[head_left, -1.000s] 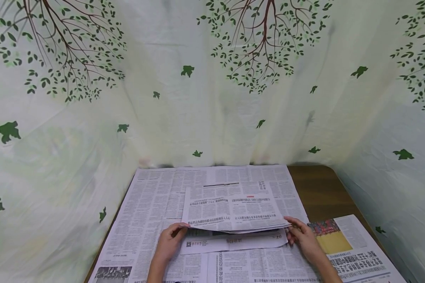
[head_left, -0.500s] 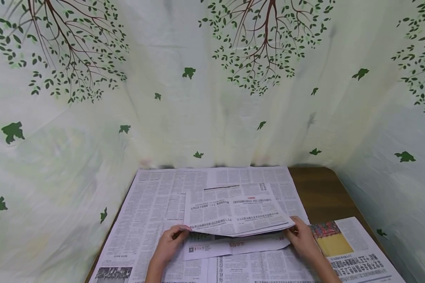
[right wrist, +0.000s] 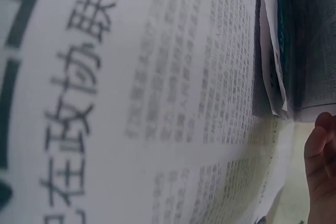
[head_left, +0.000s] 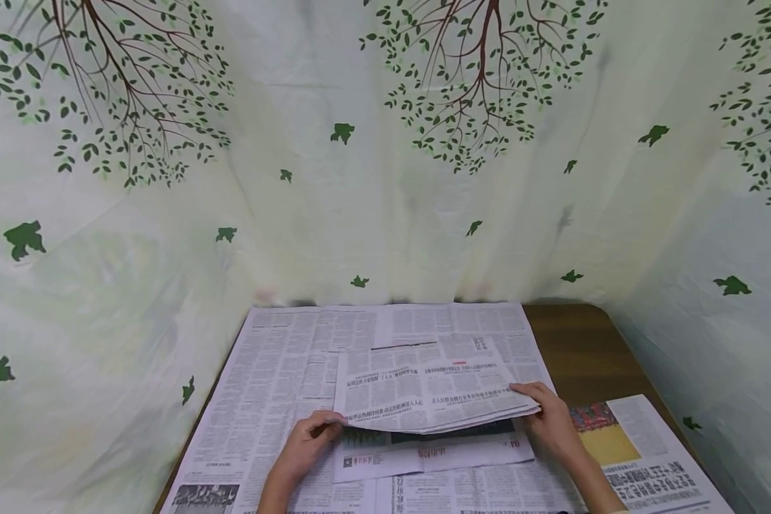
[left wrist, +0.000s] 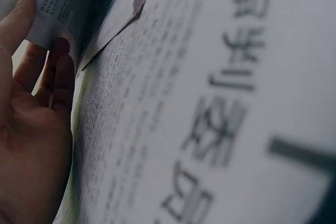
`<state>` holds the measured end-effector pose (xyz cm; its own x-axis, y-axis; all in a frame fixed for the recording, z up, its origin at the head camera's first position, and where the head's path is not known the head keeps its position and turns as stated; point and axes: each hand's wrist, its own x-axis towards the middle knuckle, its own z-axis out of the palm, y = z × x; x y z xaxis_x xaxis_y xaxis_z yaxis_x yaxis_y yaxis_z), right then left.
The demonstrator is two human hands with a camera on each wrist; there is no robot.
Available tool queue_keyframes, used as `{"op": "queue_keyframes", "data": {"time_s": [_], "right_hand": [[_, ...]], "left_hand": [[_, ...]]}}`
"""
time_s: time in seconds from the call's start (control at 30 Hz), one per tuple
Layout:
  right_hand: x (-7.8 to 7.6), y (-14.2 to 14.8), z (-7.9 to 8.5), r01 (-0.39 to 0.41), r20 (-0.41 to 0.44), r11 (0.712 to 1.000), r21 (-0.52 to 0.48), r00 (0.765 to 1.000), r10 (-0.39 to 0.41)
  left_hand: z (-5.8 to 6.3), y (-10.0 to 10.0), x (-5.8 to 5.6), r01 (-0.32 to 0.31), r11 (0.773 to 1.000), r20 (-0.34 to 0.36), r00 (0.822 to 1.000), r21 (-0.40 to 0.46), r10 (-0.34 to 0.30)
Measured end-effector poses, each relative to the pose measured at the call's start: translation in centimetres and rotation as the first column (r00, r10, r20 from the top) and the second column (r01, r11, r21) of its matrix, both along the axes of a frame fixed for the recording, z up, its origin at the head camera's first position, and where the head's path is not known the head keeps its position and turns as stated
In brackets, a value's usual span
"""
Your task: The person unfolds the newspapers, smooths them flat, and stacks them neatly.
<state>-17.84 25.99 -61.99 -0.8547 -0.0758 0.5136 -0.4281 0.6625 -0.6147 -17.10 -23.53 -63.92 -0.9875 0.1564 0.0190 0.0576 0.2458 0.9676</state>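
Note:
A folded newspaper (head_left: 424, 385) lies with its near edge raised, seen from the head. At its near left corner my left hand (head_left: 308, 442) pinches the edge. In the left wrist view, that hand's thumb (left wrist: 23, 11) lies on the printed sheet and the fingers are beneath it. My right hand (head_left: 549, 421) grips the near right corner, fingers over the top of the sheet. Only part of the right hand (right wrist: 323, 156) shows in the right wrist view, at the sheet's edge. Beneath the raised edge, a lower fold (head_left: 433, 457) of newsprint with a dark printed band is visible.
Newspaper sheets (head_left: 270, 378) cover most of the table. Bare brown wood (head_left: 572, 346) shows at the back right. Another newspaper with a colour picture (head_left: 607, 439) lies at the right. A leaf-patterned curtain (head_left: 411, 214) hangs behind and on both sides.
The folded newspaper's near edge has come slightly towards me and right. My right hand's fingers now reach over the sheet's top corner. The left hand has barely moved.

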Motion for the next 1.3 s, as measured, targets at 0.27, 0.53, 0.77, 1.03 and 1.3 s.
{"op": "queue_keyframes", "data": {"time_s": [0.27, 0.53, 0.77, 1.03, 1.3], "right_hand": [[0.2, 0.2, -0.1, -0.013, 0.016, 1.000, 0.013, 1.000, 0.013], [0.5, 0.1, -0.2, -0.001, 0.024, 1.000, 0.028, 1.000, 0.000], [0.0, 0.2, 0.1, 0.011, -0.082, 0.999, 0.042, 0.997, -0.008], [0.0, 0.2, 0.4, -0.018, -0.030, 0.999, -0.047, 0.999, 0.016], [0.4, -0.1, 1.1, 0.017, 0.012, 0.998, -0.061, 1.000, -0.017]], "left_hand": [[1.3, 0.3, 0.0, -0.076, 0.996, -0.093, 0.993, -0.039, 0.072], [2.5, 0.3, -0.3, -0.093, 0.994, -0.238, 0.968, -0.052, 0.078], [3.6, 0.0, -1.0, -0.017, 0.996, -0.245, 0.970, -0.083, -0.004], [5.2, 0.1, -1.1, -0.034, 0.997, -0.213, 0.977, -0.074, 0.017], [5.9, 0.1, -1.2, -0.085, 0.990, -0.380, 0.924, -0.113, 0.036]]}}
